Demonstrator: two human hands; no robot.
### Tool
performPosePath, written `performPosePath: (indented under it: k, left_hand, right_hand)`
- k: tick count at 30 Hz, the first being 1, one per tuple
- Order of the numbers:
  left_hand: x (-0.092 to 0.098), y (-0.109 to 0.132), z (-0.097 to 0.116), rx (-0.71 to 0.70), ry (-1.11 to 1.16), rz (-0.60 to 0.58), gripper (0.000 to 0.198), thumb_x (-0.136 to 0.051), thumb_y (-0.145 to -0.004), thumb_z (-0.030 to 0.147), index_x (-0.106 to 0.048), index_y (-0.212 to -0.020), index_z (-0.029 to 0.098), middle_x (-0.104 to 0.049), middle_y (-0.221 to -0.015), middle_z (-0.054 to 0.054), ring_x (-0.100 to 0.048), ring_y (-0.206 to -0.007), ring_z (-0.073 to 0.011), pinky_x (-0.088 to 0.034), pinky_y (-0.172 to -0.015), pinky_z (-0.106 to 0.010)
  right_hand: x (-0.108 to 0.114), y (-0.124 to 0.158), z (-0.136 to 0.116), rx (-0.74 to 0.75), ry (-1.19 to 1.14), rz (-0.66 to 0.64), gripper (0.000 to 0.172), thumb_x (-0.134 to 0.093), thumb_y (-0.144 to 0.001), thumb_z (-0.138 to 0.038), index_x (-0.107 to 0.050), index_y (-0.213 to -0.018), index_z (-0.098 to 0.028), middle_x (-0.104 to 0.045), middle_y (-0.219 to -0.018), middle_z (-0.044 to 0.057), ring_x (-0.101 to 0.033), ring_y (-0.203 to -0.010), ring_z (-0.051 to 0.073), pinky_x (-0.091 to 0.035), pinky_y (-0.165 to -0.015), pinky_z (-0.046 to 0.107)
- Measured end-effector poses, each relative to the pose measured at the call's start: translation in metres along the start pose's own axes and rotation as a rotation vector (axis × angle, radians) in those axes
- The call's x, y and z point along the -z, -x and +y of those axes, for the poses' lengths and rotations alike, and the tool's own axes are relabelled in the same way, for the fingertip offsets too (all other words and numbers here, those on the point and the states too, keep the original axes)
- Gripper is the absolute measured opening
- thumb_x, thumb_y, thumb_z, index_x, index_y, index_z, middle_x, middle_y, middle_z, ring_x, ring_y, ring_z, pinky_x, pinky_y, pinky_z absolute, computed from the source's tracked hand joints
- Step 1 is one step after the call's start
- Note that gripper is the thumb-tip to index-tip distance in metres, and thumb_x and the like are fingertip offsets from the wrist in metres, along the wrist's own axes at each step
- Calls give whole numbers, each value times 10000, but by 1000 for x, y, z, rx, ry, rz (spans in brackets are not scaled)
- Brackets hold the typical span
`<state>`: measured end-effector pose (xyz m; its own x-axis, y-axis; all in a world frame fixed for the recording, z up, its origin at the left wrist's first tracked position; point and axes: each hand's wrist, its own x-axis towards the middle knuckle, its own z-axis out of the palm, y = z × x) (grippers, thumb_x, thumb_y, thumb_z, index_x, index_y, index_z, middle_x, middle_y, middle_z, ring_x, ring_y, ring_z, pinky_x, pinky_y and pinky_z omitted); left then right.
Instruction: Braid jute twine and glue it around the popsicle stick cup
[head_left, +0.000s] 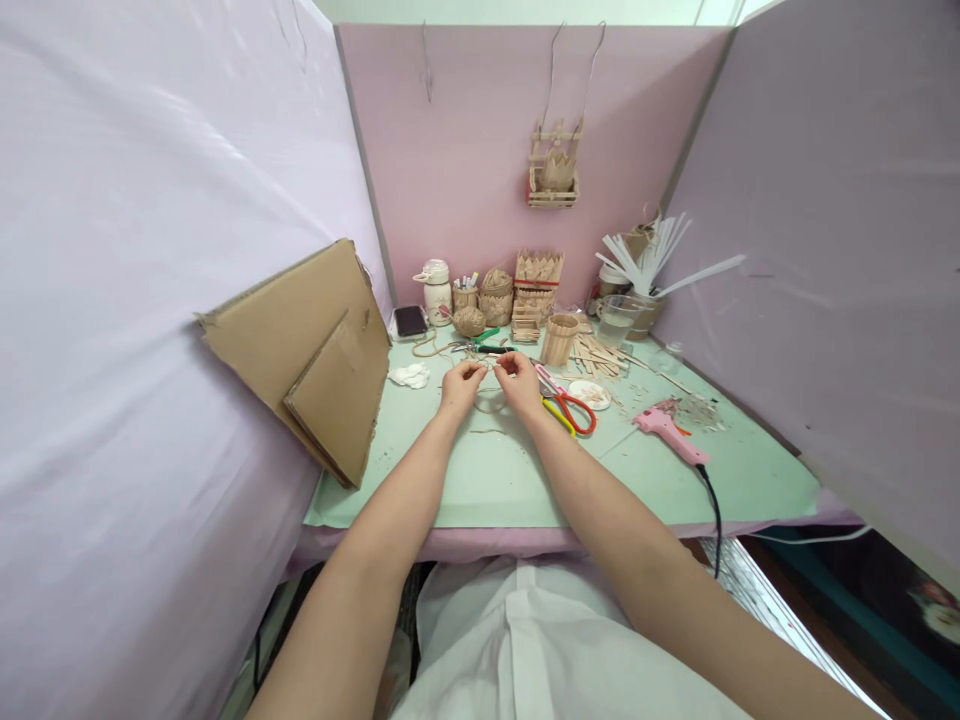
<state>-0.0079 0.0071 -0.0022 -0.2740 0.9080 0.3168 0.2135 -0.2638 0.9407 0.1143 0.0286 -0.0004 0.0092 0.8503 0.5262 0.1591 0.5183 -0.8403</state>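
A white garment (540, 650) is seen nearest, below the near edge of the green table (675, 480). A short loose piece of string (487, 432) is seen on the table just before the hands. The left hand (460, 385) and the right hand (519, 380) are held close together over the table's middle. The fingers of each are closed in a pinch on a thin twine (491, 405), whose slack is looped below and between them. Just right of the right hand, red-and-yellow scissors (571, 408) are laid, and further right a pink glue gun (667, 430). Cardboard sheets (315, 350) are leaned against the left wall, with a white wad (411, 376) beside them. Behind the hands a cup of craft sticks (559, 338) is stood, and loose sticks (598, 355) are spread to its right. Jars (436, 292) and woven baskets (496, 295) are lined along the pink back wall (465, 150)
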Motion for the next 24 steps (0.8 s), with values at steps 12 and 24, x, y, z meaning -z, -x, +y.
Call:
performPosePath:
  k: [12,24]
  left_hand:
    - [0,0,-2,-177,-193,24,89,-612,-742,207,-670,-695,159,-658,-744,-33,-562,-728,-147,-422,-713,-262]
    - [-2,4,6,125,99,-11,140,-648,-689,286,-648,-680,146,-588,-641,-9,-495,-592,-103,-365,-564,-233]
  right_hand:
    - [-1,1,2,-16,127,-75,193,-540,-758,-312,-678,-717,-183,-650,-767,50,-570,-797,186,-444,-753,318]
    - [-1,-2,5,-93,27,-84,140,-564,-704,-284,-649,-696,-173,-641,-734,33,-562,-713,163,-444,-716,306]
